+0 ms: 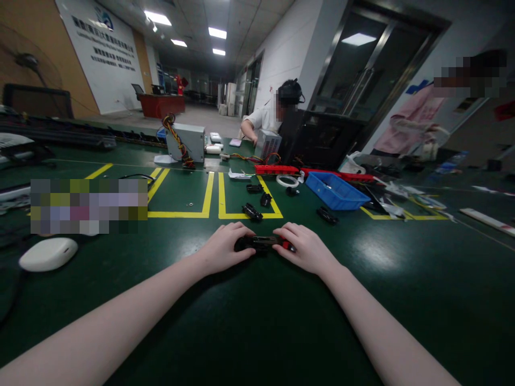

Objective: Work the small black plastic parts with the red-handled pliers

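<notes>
A dark, elongated black piece with a red end (263,243) lies low over the green table, held between my two hands; its exact kind does not show. The fingers and thumb of my left hand (231,244) close round its left end. My right hand (303,245) grips the right end, where the red part shows between thumb and fingers. Just beyond my hands lies a black part (252,212), with a smaller black part (265,199) and a flat black part (254,188) behind it. Another black part (327,215) rests to the right.
A blue bin (337,190) stands at the right rear, near a white ring (287,181). Yellow tape (251,216) marks the green table (257,321). A white mouse (49,253) sits at the left. Behind is a grey power supply (187,142). Two other people are beyond the table.
</notes>
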Tool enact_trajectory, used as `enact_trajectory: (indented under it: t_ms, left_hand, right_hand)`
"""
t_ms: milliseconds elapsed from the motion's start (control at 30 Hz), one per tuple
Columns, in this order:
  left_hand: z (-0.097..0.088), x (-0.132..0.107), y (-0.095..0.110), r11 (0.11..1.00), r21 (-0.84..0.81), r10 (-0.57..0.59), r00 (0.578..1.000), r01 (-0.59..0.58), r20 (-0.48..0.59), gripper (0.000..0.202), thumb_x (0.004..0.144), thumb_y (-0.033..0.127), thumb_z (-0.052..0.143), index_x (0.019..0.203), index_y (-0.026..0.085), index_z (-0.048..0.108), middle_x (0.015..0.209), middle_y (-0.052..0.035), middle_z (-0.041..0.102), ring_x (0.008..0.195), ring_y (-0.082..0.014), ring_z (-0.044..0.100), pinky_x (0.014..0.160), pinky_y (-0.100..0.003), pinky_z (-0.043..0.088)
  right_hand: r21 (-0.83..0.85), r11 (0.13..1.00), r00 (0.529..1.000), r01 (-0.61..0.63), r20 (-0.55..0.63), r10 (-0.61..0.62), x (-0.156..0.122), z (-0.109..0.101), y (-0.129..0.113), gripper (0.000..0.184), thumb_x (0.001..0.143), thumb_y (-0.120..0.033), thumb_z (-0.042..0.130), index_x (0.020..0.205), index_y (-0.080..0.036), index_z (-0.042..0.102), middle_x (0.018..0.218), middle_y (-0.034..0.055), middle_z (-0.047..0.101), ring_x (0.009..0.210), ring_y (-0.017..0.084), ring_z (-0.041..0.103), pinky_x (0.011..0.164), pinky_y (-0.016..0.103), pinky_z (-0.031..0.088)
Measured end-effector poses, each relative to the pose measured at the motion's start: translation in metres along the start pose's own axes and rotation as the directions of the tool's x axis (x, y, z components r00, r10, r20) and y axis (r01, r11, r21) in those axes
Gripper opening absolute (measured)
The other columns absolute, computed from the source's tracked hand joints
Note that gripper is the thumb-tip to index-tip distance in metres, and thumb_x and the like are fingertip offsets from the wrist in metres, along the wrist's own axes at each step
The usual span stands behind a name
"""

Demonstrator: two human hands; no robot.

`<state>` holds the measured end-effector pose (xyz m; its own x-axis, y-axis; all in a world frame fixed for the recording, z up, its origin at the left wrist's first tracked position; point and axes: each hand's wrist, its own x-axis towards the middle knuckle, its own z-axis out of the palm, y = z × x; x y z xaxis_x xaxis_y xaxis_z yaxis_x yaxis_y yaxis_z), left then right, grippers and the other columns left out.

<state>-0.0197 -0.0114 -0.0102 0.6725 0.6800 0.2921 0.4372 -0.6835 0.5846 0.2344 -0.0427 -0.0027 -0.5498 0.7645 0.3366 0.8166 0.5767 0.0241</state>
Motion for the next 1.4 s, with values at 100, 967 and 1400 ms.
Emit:
enact_trajectory:
  t_ms: [100,967,1400]
  left_hand:
    - [0.0,0.0,0.0,1.0,-0.006,0.006,1.0,-0.006,0.0,0.028,0.086,0.033,0.062,0.112,0.021,0.062,0.109,-0.0059,0.063,0.101,-0.0227,0.058,0.09,-0.041,0.045]
    - [-0.011,0.025,0.006,0.96,0.278,0.001,0.998,-0.019,0.063,0.016,0.089,0.025,0.059,0.092,0.021,0.074,0.091,-0.0024,0.067,0.083,-0.0176,0.062,0.073,-0.028,0.046]
    - [-0.009,0.017,-0.004,0.991,0.127,-0.036,0.999,0.035,-0.002,0.018,0.089,0.029,0.057,0.092,0.02,0.072,0.093,-0.0025,0.066,0.081,-0.0166,0.062,0.072,-0.028,0.048]
  right_hand:
    - [-0.002,1.0,1.0,0.001,0.004,0.0,0.0,0.0,0.0,0.028,0.091,-0.04,0.05,0.108,-0.019,0.058,0.098,0.0078,0.063,0.086,0.02,0.06,0.073,0.033,0.046]
    - [0.032,0.997,0.996,-0.073,0.047,0.072,0.004,0.0,-0.004,0.033,0.09,-0.044,0.051,0.111,-0.02,0.058,0.102,0.0076,0.063,0.091,0.021,0.06,0.075,0.034,0.045]
    - [0.015,0.982,0.979,-0.186,0.089,0.184,-0.005,-0.006,0.004,0.041,0.081,-0.059,0.057,0.094,-0.021,0.057,0.095,0.0072,0.058,0.086,0.022,0.054,0.071,0.035,0.045]
